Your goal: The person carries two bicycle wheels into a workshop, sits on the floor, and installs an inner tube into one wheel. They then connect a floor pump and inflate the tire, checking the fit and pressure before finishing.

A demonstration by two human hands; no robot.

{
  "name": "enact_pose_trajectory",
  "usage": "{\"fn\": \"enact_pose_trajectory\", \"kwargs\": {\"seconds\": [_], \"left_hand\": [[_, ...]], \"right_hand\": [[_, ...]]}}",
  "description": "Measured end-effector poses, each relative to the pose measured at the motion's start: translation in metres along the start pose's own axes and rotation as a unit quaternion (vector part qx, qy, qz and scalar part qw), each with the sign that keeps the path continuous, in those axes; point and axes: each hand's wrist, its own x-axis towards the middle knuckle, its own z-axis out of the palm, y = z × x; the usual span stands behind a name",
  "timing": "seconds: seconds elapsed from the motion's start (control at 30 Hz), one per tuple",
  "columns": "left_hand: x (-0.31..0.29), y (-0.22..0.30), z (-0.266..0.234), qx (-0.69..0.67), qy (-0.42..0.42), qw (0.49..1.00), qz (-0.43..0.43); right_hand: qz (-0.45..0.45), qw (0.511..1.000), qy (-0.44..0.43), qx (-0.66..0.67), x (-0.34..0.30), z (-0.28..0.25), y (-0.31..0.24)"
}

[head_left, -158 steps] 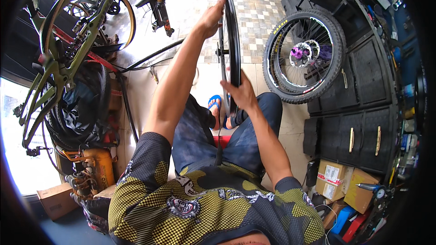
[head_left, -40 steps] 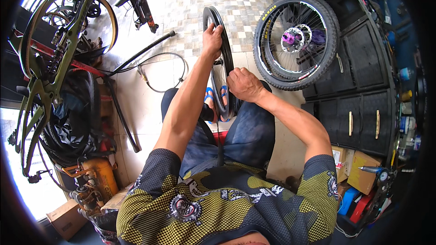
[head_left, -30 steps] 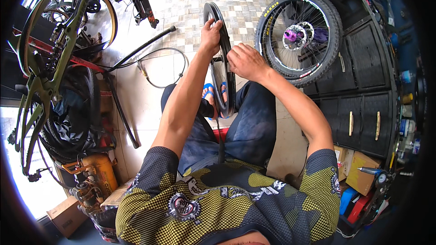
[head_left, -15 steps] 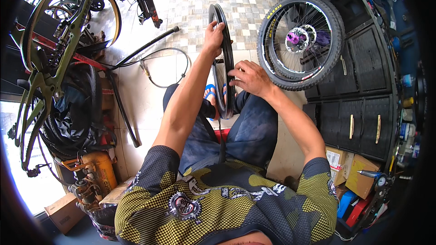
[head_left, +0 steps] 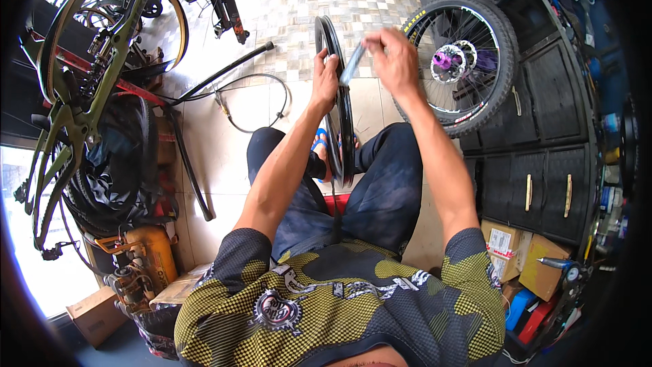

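A black bicycle rim (head_left: 346, 126) stands upright between my knees, edge-on to me. My left hand (head_left: 324, 81) is closed round the rim's left side, fingers wrapped on its upper part. Right of it, my right hand (head_left: 397, 64) is raised clear of the rim, its thumb and fingers pinched on one end of a pale, bluish-grey strip (head_left: 352, 66). The strip slants down to the rim's outer face, and its lower end appears to meet the rim there. Motion blurs the strip, so its material is unclear.
Mountain bike wheels with knobbly tyres (head_left: 506, 61) lean against black drawers (head_left: 560, 105) at the right. A green bike frame (head_left: 102, 88) and a black stand leg (head_left: 187, 163) are at the left. A looped cable (head_left: 285, 98) lies on the tiles. Cardboard boxes (head_left: 543, 265) sit at lower right.
My right hand has left the rim's side and moved up and away, with the pale strip now in its fingers. My left hand has shifted slightly lower on the rim.
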Motion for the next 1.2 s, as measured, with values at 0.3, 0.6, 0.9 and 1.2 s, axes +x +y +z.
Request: {"fn": "enact_pose_trajectory", "kwargs": {"seconds": [0.3,0.6,0.9,1.2], "left_hand": [[-0.035,-0.02,-0.011,0.013,-0.013,1.0,-0.004],[-0.102,0.007,0.008,0.168,-0.078,0.977,0.108],[-0.159,-0.1,-0.036,0.377,-0.102,0.915,0.102],[-0.126,-0.114,-0.057,0.39,-0.088,0.911,-0.099]], "right_hand": [[-0.069,0.994,0.021,-0.079,0.091,0.007,-0.004],[-0.088,0.985,0.137,-0.059,0.168,-0.025,-0.027],[-0.201,0.949,0.237,-0.048,0.235,-0.1,-0.124],[-0.249,0.956,0.158,0.009,0.196,-0.123,-0.179]]}}
